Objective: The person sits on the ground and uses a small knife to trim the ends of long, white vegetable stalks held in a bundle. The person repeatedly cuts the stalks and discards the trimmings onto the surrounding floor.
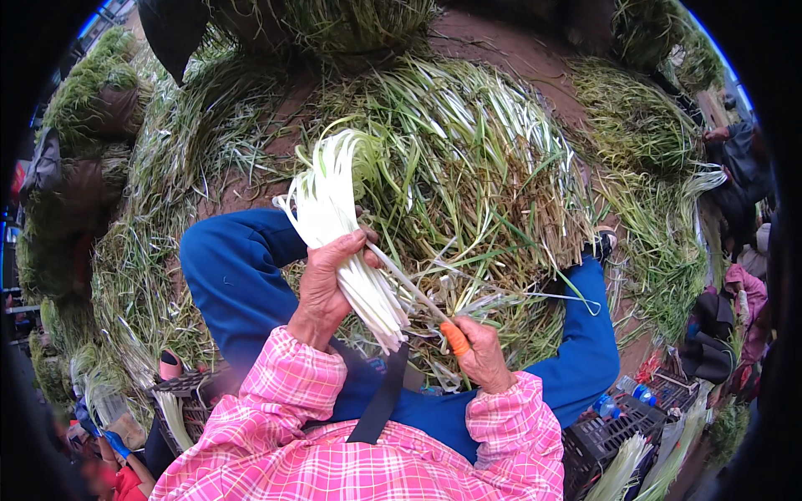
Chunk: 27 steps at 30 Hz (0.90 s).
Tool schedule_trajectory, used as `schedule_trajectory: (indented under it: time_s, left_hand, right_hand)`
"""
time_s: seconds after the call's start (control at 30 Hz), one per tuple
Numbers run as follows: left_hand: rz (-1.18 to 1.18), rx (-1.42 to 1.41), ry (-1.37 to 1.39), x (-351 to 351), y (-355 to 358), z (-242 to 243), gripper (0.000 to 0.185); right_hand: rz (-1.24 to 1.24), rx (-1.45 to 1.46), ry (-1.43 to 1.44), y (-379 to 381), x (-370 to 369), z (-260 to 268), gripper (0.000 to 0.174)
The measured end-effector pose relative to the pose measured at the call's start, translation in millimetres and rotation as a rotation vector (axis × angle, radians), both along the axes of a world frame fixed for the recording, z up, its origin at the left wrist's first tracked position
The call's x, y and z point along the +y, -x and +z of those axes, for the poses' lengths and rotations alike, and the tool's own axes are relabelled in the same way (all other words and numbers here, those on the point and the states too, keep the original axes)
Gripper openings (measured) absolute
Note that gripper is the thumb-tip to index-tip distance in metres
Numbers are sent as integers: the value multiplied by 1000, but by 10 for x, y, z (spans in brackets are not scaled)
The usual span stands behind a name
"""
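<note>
My left hand is closed around a thick bundle of white leafy stalks, whose pale green tips droop over at the top. The stalks' cut-looking lower ends point down toward my lap. A single thin, brownish-white stalk runs from beside the left fingers to my right hand, which pinches its lower end. An orange finger cot covers one digit of the right hand. Past my hands, between my legs, lies a large heap of green-and-white stalks with brown, dry outer leaves.
More stalk piles cover the reddish ground. Black plastic crates stand at right, with plastic bottles and white stalks. Another crate is at left. A person in blue gloves works lower left; others sit at right.
</note>
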State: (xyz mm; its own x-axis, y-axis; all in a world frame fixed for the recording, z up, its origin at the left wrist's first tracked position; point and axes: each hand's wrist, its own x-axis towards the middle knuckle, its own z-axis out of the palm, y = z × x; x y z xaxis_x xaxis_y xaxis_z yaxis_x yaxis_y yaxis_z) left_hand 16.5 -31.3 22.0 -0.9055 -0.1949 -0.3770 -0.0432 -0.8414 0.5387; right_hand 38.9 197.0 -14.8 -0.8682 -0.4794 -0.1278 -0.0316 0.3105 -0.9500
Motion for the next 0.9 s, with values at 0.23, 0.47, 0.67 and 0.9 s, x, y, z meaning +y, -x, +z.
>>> schedule_trajectory:
  time_s: [0.23, 0.47, 0.67, 0.9]
  left_hand:
    - [-310, -78, 162, 407, -110, -97, 51]
    - [-224, -129, 12, 189, -73, 42, 48]
    - [-152, 85, -144, 122, -22, -6, 46]
    - [-194, -28, -6, 166, 19, -96, 33]
  right_hand:
    - [-142, -197, 182, 104, -79, 221, 25]
    - [-236, 37, -122, 203, 27, -25, 23]
    - [-416, -27, -565, 1020, 78, -842, 37]
    - [-456, -116, -318, 787, -108, -1088, 34]
